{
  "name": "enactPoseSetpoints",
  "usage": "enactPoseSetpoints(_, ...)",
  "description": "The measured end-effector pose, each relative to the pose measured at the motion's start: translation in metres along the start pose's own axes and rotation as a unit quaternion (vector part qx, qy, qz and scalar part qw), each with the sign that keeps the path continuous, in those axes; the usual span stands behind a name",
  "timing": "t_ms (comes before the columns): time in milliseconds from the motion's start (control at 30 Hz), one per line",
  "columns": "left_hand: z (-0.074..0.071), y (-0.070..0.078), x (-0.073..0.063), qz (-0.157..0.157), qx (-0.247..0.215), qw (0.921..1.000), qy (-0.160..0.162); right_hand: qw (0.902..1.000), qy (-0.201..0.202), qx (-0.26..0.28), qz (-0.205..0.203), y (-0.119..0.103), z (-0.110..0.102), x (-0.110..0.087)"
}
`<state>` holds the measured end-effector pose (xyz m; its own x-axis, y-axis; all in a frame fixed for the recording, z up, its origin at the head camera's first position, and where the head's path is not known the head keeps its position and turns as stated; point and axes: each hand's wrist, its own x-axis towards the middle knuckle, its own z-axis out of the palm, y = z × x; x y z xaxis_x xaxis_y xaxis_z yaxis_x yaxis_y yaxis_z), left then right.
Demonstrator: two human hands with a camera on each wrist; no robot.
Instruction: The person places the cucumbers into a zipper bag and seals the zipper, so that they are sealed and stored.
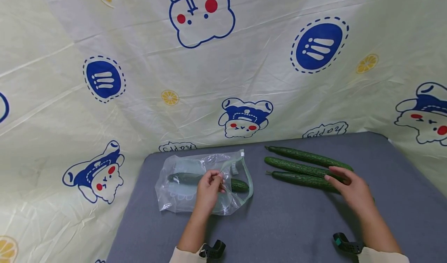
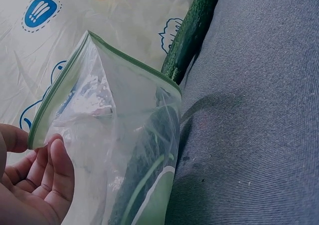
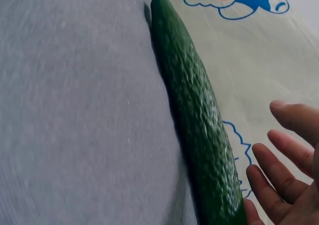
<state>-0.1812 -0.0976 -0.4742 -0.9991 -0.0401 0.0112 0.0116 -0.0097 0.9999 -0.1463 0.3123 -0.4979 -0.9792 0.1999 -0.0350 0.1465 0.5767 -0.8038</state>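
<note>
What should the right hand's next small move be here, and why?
Probably to close the right hand around one of the three loose cucumbers: its fingers are spread over them without gripping. Meanwhile, the left hand pinches the edge of the clear bag, whose mouth faces them and which has one bagged cucumber inside.

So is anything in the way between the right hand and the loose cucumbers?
Nothing visible is. The right hand is over the three loose cucumbers, at their ends away from the clear bag; I can't tell whether it touches them.
</note>
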Motion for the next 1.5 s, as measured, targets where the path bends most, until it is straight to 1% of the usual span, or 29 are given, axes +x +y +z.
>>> enactPoseSetpoints(233, -0.001, -0.001, 0.000, -0.002, -0.001, 1.0000, 0.004, 0.9999, 0.001, -0.004, 0.010, 0.008, -0.007, 0.000)
enactPoseSetpoints(333, -0.002, -0.001, -0.001, 0.002, 0.000, 1.0000, 0.002, 0.9999, 0.000, -0.011, 0.012, 0.013, -0.011, 0.000)
enactPoseSetpoints(500, -0.002, -0.002, 0.000, 0.009, 0.004, 0.9999, 0.005, 0.9993, 0.003, -0.035, 0.012, 0.021, -0.016, 0.000)
enactPoseSetpoints(667, -0.002, -0.001, 0.000, 0.006, 0.002, 1.0000, 0.008, 0.9975, -0.009, -0.070, 0.008, 0.028, -0.019, 0.001)
enactPoseSetpoints(800, -0.001, -0.003, 0.001, 0.006, -0.002, 0.9999, 0.008, 0.9957, -0.028, -0.088, 0.008, 0.033, -0.024, 0.003)
enactPoseSetpoints(900, -0.001, -0.003, 0.000, 0.008, -0.001, 0.9999, 0.006, 0.9945, -0.048, -0.093, 0.007, 0.035, -0.028, 0.004)
enactPoseSetpoints(1067, -0.001, -0.004, 0.000, 0.007, 0.001, 1.0000, 0.007, 0.9924, -0.080, -0.092, 0.016, 0.037, -0.032, 0.004)
enactPoseSetpoints(1133, -0.001, -0.005, 0.000, 0.006, 0.000, 1.0000, 0.007, 0.9918, -0.086, -0.093, 0.019, 0.037, -0.033, 0.004)
enactPoseSetpoints(1300, -0.001, -0.007, 0.000, 0.005, 0.001, 1.0000, 0.004, 0.9901, -0.095, -0.103, 0.010, 0.037, -0.034, 0.004)
enactPoseSetpoints(1500, -0.001, -0.009, -0.001, 0.001, 0.000, 1.0000, 0.008, 0.9876, -0.111, -0.111, 0.008, 0.035, -0.035, 0.007)
